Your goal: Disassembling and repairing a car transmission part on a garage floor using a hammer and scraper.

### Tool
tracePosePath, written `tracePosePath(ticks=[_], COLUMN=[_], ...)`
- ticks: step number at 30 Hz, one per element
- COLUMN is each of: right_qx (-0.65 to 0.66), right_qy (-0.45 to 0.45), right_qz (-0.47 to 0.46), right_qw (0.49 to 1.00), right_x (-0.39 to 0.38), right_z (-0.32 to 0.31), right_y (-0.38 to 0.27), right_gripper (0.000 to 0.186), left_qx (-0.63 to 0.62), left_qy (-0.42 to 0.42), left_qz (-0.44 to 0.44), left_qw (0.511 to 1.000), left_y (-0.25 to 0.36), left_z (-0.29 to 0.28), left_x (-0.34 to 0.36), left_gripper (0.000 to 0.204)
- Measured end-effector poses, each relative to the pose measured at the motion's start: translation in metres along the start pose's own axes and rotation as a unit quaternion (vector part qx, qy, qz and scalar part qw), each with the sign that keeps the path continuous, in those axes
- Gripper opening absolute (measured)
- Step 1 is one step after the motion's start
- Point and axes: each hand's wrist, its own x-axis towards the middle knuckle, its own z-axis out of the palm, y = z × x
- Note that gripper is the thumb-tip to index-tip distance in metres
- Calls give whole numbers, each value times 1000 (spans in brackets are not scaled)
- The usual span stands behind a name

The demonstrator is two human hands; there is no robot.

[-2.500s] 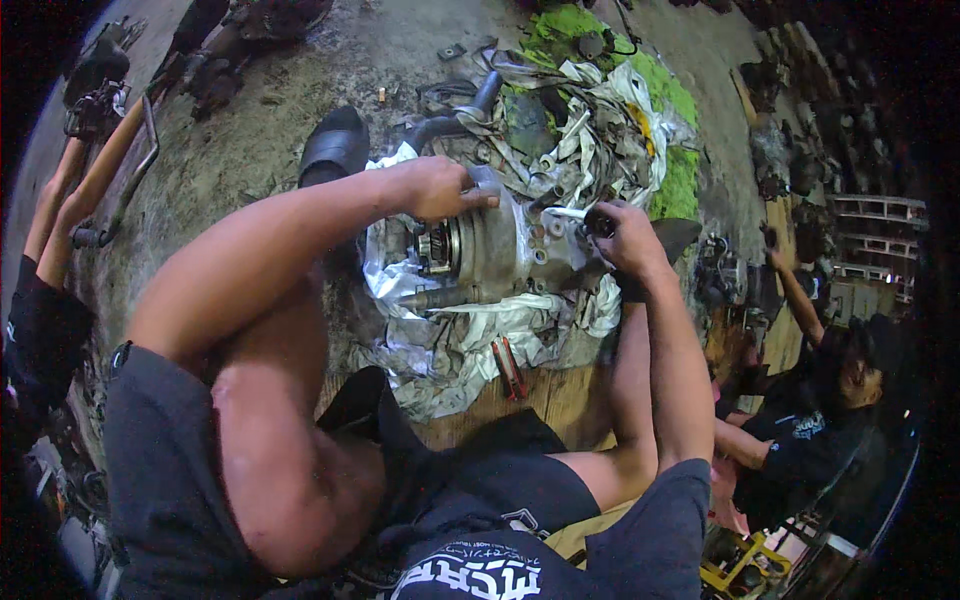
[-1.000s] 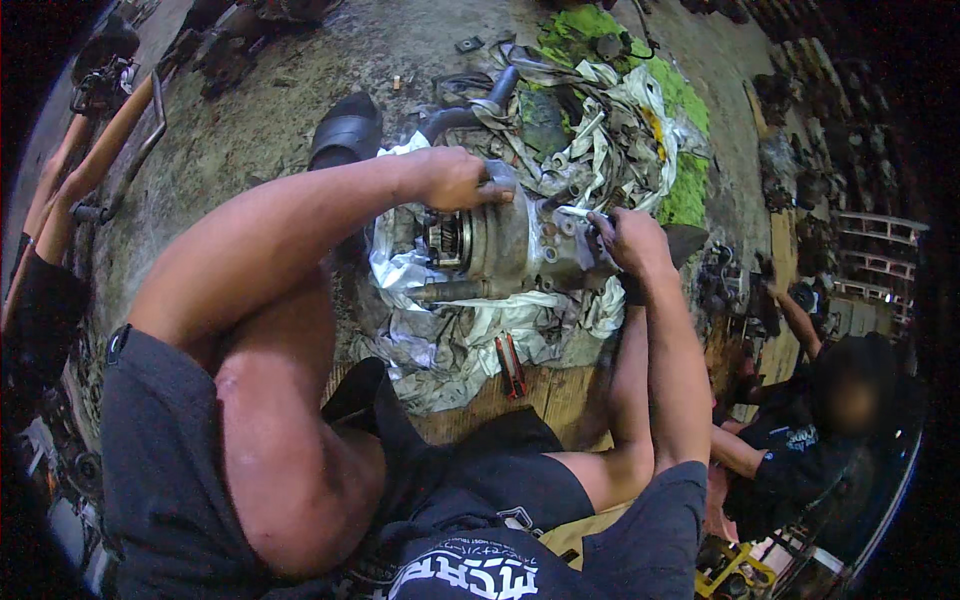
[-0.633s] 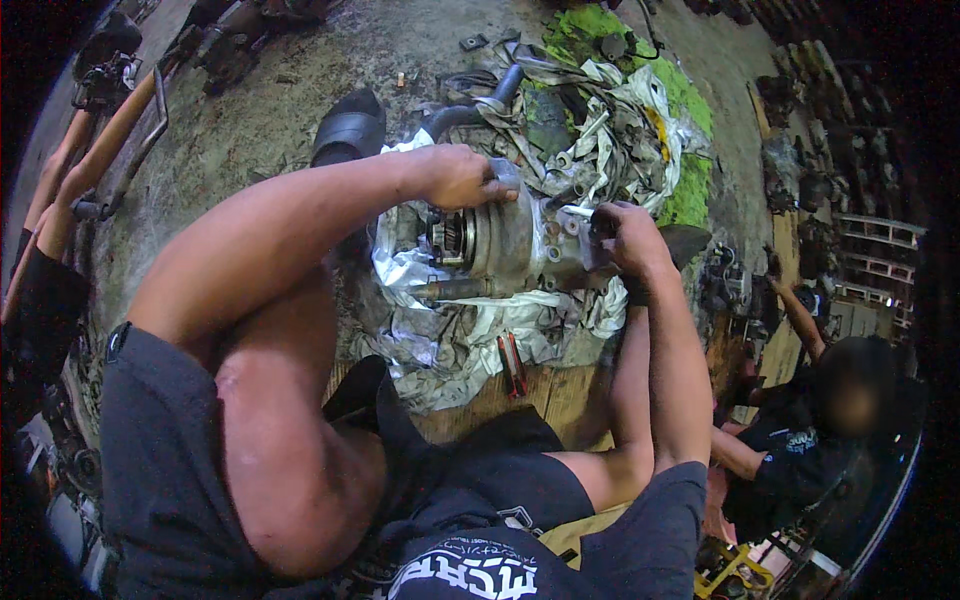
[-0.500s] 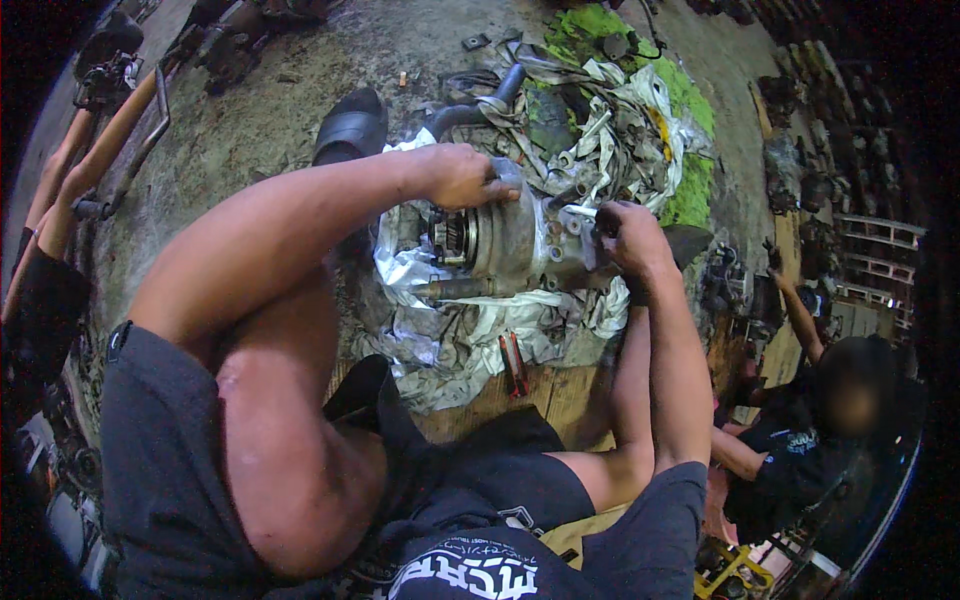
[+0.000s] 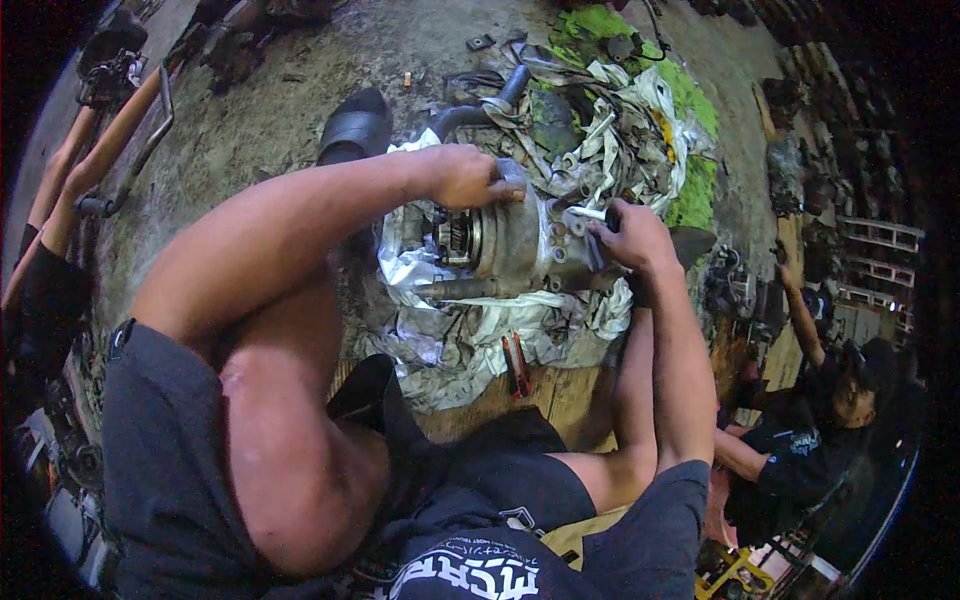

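Note:
A grimy metal housing (image 5: 515,255), with a toothed gear (image 5: 455,238) inside a ring at its left end, lies on crumpled pale plastic and rags (image 5: 480,330). My left hand (image 5: 470,178) has its fingers curled over the housing’s upper edge. At the housing’s right side, my right hand (image 5: 630,235) is closed on a silver bar-like tool (image 5: 588,213); the far part of that tool is too small to make out. A red-and-black tool (image 5: 516,365) lies just below the plastic.
A co-worker (image 5: 800,440) works at my right, another person’s limbs (image 5: 85,180) show at the left edge. A bent dark hose (image 5: 465,115), green absorbent material (image 5: 690,100), a dark shoe (image 5: 350,125) and assorted parts (image 5: 725,285) surround the housing. Wooden boards (image 5: 545,385) lie beneath.
My right hand shifts slightly and changes its finger position around the tool. My left hand stays on the housing’s upper edge; the scene sits marginally further right in view.

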Motion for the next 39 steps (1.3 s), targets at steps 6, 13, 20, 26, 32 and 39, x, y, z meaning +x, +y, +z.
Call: tracePosePath(ticks=[6,13,20,26,32,39], right_qx=[56,109,76,6,22,-23], right_qy=[6,23,-6,-48,-24,-97], right_qz=[-63,-36,23,55,-4,50], right_qw=[996,993,997,997,999,994], right_x=[11,3,-5,-1,1,2], right_z=[10,-4,-16,-14,-10,-17], right_y=[20,20,7,3,13,9], right_gripper=[40,55,56,59,58,63], left_qx=[3,-9,-9,-14,-11,-10], left_qy=[1,2,-13,2,-4,-28], left_qz=[15,21,12,13,10,7], left_qw=[1000,1000,1000,1000,1000,1000], left_y=[1,-5,3,2,4,8], left_z=[-1,5,-2,-2,-4,-9], left_x=[3,6,1,0,0,-1], left_gripper=[73,72,71,72,73,69])
